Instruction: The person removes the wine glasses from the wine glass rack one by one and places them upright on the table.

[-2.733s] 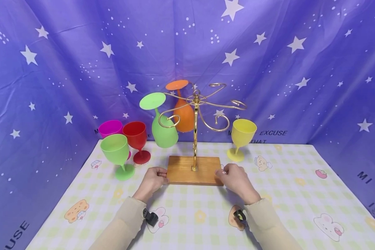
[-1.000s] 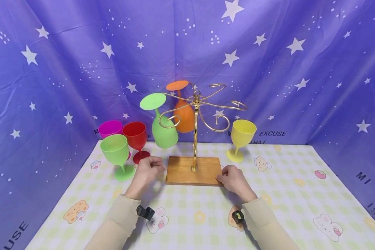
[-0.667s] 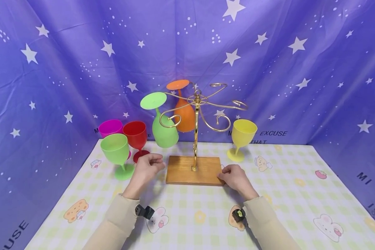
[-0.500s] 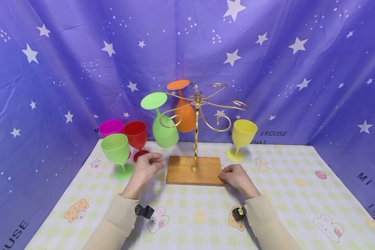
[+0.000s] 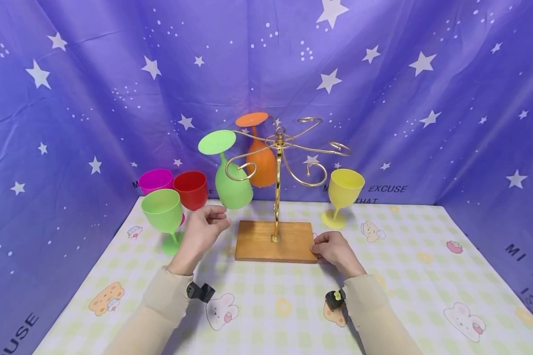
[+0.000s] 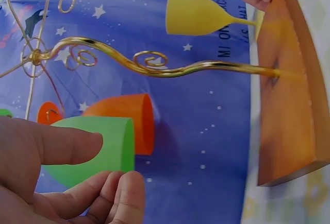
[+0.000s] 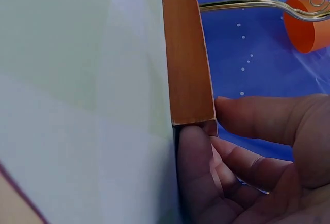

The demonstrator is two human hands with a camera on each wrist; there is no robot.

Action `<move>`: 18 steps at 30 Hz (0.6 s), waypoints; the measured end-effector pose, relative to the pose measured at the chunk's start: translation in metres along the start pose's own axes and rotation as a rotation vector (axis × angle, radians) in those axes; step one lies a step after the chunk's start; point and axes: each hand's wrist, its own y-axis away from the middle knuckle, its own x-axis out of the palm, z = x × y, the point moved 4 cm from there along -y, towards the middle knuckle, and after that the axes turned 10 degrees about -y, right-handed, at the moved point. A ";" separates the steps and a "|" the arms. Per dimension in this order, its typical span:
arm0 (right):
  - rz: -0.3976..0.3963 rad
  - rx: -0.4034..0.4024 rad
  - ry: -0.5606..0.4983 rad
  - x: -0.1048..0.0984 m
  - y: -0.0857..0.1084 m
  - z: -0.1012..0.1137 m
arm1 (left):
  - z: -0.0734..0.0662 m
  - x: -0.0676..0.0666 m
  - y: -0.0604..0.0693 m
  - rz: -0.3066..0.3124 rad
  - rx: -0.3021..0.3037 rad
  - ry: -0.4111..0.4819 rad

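Note:
A gold wine glass rack with curled metal arms stands on a wooden base (image 5: pixel 257 241) in the middle of the table. My right hand (image 5: pixel 336 250) pinches the base's right end; in the right wrist view its thumb (image 7: pixel 252 118) lies on the top face and a finger touches the end. Left of the base, my left hand (image 5: pixel 202 234) is in the air, thumb and fingers apart, holding nothing. Upside down on the rack hang a green goblet (image 5: pixel 232 187) and an orange goblet (image 5: pixel 262 165). The left hand hides the red goblet's stem and foot.
Upright at the left stand a magenta goblet (image 5: pixel 153 180), a red goblet (image 5: pixel 192 190) and another green goblet (image 5: pixel 162 212). A yellow goblet (image 5: pixel 345 190) stands behind the base at right. A starry blue curtain (image 5: pixel 382 98) encloses the table's back and sides.
My left hand has let go of the base's left end and moved up and left, toward the red goblet. My right hand stays at the right end. The rack looks unmoved.

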 end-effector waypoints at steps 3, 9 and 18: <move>0.004 -0.002 0.008 0.000 0.000 0.000 | -0.007 -0.008 -0.002 -0.039 0.027 0.011; -0.002 -0.001 0.021 0.000 -0.003 0.000 | -0.028 -0.028 -0.006 -0.161 0.126 0.063; 0.003 0.012 0.013 0.000 -0.004 -0.001 | -0.062 -0.054 -0.009 -0.478 0.453 -0.012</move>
